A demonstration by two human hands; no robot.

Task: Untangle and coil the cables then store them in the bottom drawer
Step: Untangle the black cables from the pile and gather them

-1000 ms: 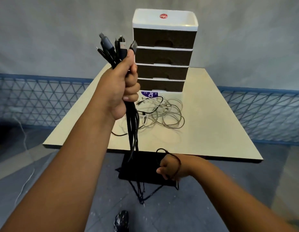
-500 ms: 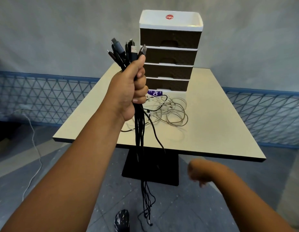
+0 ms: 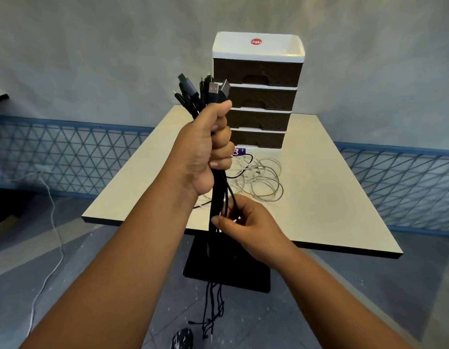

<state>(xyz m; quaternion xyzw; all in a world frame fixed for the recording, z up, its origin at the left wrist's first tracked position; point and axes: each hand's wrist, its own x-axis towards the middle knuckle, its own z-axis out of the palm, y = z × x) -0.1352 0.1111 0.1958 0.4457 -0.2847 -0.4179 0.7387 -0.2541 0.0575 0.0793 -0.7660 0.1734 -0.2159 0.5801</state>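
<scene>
Black cables (image 3: 219,197), a whole bundle of them, sit clenched in our left hand (image 3: 205,149), fist wrapped round them in front of the drawer unit (image 3: 257,91). Their plug ends (image 3: 200,90) fan out above the fist, level with the unit's second drawer. Below the fist the strands hang straight down past the table's near edge, loose ends trailing to the floor.

Our right hand (image 3: 246,222) is lower, under the left fist and nearer us than the drawer unit. Its thumb and fingers pinch the hanging strands; one strand bows out to the right between the two hands.

On the cream table (image 3: 331,197), just in front of the drawer unit, lies a loose heap of pale cables (image 3: 263,180), with one thin dark lead looping through it. A purple card (image 3: 239,151) lies against the unit's foot.

Drawer unit: four dark fronts, white frame, white top tray with a red round label. All four fronts sit flush, the bottom drawer (image 3: 258,138) included.

Left of the unit, a white cord (image 3: 52,222) trails across the grey floor.
</scene>
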